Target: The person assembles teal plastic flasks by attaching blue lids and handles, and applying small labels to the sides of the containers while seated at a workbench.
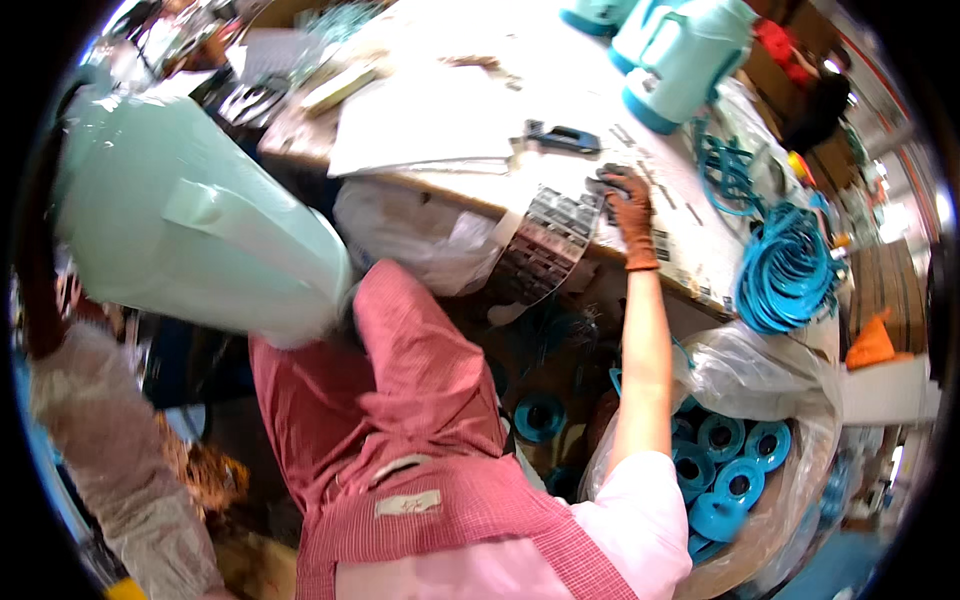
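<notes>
A large pale mint-green plastic jug [190,215] with a side handle lies tilted at the left, its lower end against my lap. My left hand [42,230], dark and mostly cut off by the picture's rim, is at the jug's outer side and seems to hold it; its fingers hardly show. Over the table's front edge hangs a strip of printed labels [552,238]. At that strip's upper end is my right hand [630,207], in an orange-brown glove with dark fingertips. Its fingers are bent together onto the strip, slightly blurred.
White sheets [425,120] and a dark blue tool [565,137] lie on the worktable. Mint jugs [685,65] with teal bases stand at the back. Coiled blue bands [785,270] are at the right. A plastic bag [760,375] below holds several blue rings [740,482].
</notes>
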Tool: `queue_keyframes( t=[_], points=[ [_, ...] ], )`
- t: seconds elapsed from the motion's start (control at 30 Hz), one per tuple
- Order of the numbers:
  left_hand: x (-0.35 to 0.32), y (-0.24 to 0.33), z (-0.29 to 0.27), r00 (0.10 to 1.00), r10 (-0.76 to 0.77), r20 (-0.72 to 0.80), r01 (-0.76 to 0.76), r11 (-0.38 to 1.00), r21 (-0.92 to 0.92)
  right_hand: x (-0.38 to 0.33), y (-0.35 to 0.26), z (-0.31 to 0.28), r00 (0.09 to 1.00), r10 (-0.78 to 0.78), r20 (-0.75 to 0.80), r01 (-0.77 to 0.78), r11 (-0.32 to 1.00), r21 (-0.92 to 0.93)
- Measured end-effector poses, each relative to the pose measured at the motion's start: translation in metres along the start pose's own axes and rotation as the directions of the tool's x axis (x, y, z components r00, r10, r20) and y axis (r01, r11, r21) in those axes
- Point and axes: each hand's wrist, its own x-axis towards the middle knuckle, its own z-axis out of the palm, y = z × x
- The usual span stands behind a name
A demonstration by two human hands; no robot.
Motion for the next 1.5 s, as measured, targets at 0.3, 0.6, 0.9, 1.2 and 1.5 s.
queue_keyframes(
  t=[0.3, 0.6, 0.9, 1.2, 1.5],
  points=[
    [-0.237, 0.030, 0.071, 0.075, -0.490, 0.868, 0.821, -0.464, -0.332, -0.141, -0.284, -0.012, 0.733, -0.352, 0.582, -0.349, 0.540, 0.766],
    [-0.271, 0.034, 0.065, -0.089, -0.448, 0.889, 0.603, -0.735, -0.310, -0.202, -0.369, 0.021, 0.486, -0.276, 0.829, -0.762, 0.331, 0.557],
    [-0.269, 0.052, 0.056, 0.138, -0.564, 0.814, 0.623, -0.590, -0.514, -0.216, -0.382, 0.029, 0.687, -0.303, 0.661, -0.473, 0.505, 0.722],
    [-0.298, 0.032, 0.056, 0.261, -0.515, 0.817, 0.568, -0.602, -0.561, -0.181, -0.360, 0.051, 0.686, -0.338, 0.645, -0.046, 0.864, 0.502],
    [-0.253, 0.006, 0.064, 0.275, -0.581, 0.766, 0.816, -0.281, -0.506, -0.064, -0.097, 0.338, 0.727, 0.130, 0.674, -0.362, 0.907, 0.216]
  ],
)
